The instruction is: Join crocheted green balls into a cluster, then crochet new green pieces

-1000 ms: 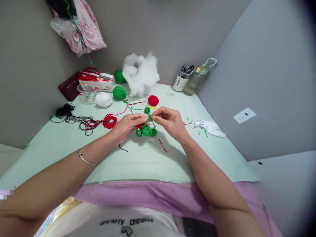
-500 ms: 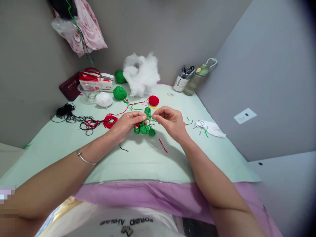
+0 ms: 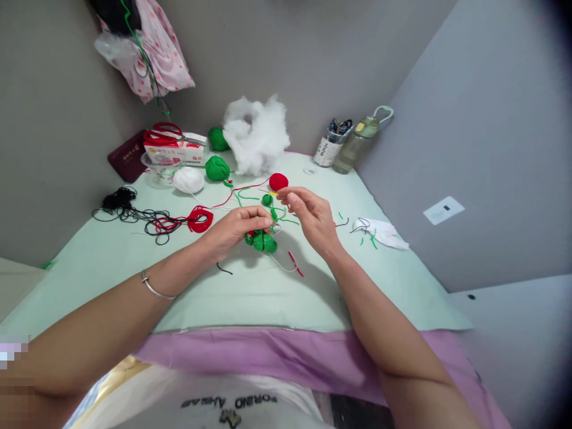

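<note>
Working over a pale green tabletop (image 3: 201, 307) spanning mid-frame, with two bare hands near its centre.
White stuffing (image 3: 257, 137) sits at upper centre; below it, the left hand (image 3: 239, 228) pinches a green crocheted piece (image 3: 267, 242) in the middle of the frame, thumb uppermost, while the right hand (image 3: 311, 217), just right of centre, is loosely uncurled and parted from it, nothing visible in its fingers. A steady pinch that doesn't squash the rounded parts should serve best. A red yarn ball (image 3: 279, 182) lies just above; the thin white strand (image 3: 281, 266) curling below centre is best kept clear of the fingers, lest it snag.
</note>
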Tool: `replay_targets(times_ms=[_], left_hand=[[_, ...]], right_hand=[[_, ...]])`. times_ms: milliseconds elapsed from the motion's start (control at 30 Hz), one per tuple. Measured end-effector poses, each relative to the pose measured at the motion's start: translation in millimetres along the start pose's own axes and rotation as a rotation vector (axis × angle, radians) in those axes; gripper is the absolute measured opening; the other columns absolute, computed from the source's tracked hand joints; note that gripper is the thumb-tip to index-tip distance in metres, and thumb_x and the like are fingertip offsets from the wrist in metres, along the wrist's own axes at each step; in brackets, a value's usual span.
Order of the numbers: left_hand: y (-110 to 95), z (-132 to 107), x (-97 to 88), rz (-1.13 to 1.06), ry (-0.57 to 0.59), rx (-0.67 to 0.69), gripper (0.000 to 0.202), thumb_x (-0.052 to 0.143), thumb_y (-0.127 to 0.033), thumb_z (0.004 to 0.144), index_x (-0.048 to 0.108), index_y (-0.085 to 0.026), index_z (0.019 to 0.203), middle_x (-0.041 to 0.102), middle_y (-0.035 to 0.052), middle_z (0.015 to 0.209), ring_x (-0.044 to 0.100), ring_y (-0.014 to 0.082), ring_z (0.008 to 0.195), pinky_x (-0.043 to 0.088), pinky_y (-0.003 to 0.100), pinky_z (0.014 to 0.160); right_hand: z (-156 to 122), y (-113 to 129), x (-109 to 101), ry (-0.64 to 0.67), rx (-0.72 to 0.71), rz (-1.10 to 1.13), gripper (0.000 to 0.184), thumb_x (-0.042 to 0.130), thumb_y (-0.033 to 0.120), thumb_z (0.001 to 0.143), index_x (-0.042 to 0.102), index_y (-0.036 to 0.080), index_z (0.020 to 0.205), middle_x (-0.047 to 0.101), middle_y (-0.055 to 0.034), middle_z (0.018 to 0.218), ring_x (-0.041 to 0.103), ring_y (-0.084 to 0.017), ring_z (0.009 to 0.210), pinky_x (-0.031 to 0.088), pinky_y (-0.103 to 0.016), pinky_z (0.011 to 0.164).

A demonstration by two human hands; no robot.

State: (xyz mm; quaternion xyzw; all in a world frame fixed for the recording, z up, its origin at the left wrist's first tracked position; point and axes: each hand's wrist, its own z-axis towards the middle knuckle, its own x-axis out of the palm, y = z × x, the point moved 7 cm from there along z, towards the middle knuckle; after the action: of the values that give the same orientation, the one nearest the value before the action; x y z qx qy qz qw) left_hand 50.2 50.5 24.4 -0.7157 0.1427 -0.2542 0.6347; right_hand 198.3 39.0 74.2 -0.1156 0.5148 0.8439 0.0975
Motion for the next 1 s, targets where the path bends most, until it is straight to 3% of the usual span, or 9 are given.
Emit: replay_targets(times_ms=[133,267,367,433,567,700,867,1000], left_hand=[[2,1,-0.6,0.085,0.024,0.007,0.025,0.079,-0.041,0.077,0.071,-0.017,0.078,0.065,0.001,0.074,0.053,0.012,0.064,0.038,0.025,0.062],[2,3,-7.3,0.087,-0.032,0.022,0.027,0.079,-0.043,0.077,0.072,-0.018,0.075,0.063,0.0002,0.069,0.05,0.0117,0.061,0.035,0.027,0.06],[3,3,-9.5,0.07,-0.058,0.008,0.027,0.079,-0.044,0.076,0.072,-0.017,0.076,0.064,0.0012,0.07,0.051,0.0123,0.061,0.034,0.027,0.059],[5,3,-9.6,0.054,-0.061,-0.012,0.028,0.081,-0.044,0.075,0.073,-0.017,0.076,0.066,0.0022,0.072,0.052,0.0125,0.061,0.035,0.027,0.059],[10,3,-5.5,0.042,0.015,-0.078,0.029,0.083,-0.043,0.072,0.075,-0.016,0.079,0.069,0.0045,0.075,0.057,0.0145,0.066,0.04,0.028,0.064],[12,3,-2.5,0.061,0.081,-0.095,0.029,0.082,-0.043,0.073,0.076,-0.015,0.081,0.068,0.0037,0.074,0.057,0.0146,0.068,0.039,0.027,0.063],[14,3,0.6,0.073,0.106,-0.109,0.031,0.082,-0.045,0.073,0.073,-0.015,0.075,0.064,0.0029,0.072,0.055,0.0137,0.066,0.039,0.026,0.061],[12,2,1.9,0.079,0.118,-0.113,0.031,0.08,-0.045,0.074,0.07,-0.016,0.071,0.06,0.0017,0.068,0.052,0.0125,0.062,0.037,0.025,0.058]], right_hand=[[-1,-8,12,0.177,0.055,0.009,0.029,0.06,0.044,0.095,0.074,0.02,0.103,0.072,-0.0034,0.09,0.063,-0.015,0.081,0.048,-0.029,0.074],[-2,-11,17,0.221,0.092,0.094,0.02,0.067,0.036,0.09,0.076,0.018,0.09,0.068,-0.0006,0.078,0.054,-0.012,0.067,0.043,-0.027,0.062],[-3,-10,18,0.277,0.117,0.12,0.02,0.067,0.034,0.09,0.076,0.021,0.103,0.064,0.0015,0.073,0.052,-0.012,0.063,0.042,-0.026,0.059],[-4,-7,19,0.336,0.093,0.081,0.026,0.062,0.034,0.093,0.074,0.024,0.114,0.067,0.0008,0.078,0.055,-0.013,0.068,0.045,-0.027,0.063],[-7,0,22,0.434,0.023,0.049,0.029,0.054,0.037,0.1,0.073,0.025,0.118,0.073,-0.0037,0.112,0.064,-0.018,0.1,0.05,-0.031,0.087],[-10,-4,28,0.534,0.069,0.164,0.03,0.057,0.043,0.098,0.075,0.023,0.111,0.074,-0.0042,0.107,0.066,-0.018,0.098,0.052,-0.031,0.087],[-8,-11,26,0.485,0.16,0.247,0.027,0.071,0.046,0.088,0.076,0.019,0.092,0.07,-0.0015,0.081,0.059,-0.013,0.073,0.049,-0.027,0.068],[-6,-9,25,0.412,0.166,0.244,0.03,0.075,0.049,0.083,0.073,0.018,0.082,0.066,-0.0011,0.077,0.056,-0.013,0.07,0.048,-0.027,0.067]])
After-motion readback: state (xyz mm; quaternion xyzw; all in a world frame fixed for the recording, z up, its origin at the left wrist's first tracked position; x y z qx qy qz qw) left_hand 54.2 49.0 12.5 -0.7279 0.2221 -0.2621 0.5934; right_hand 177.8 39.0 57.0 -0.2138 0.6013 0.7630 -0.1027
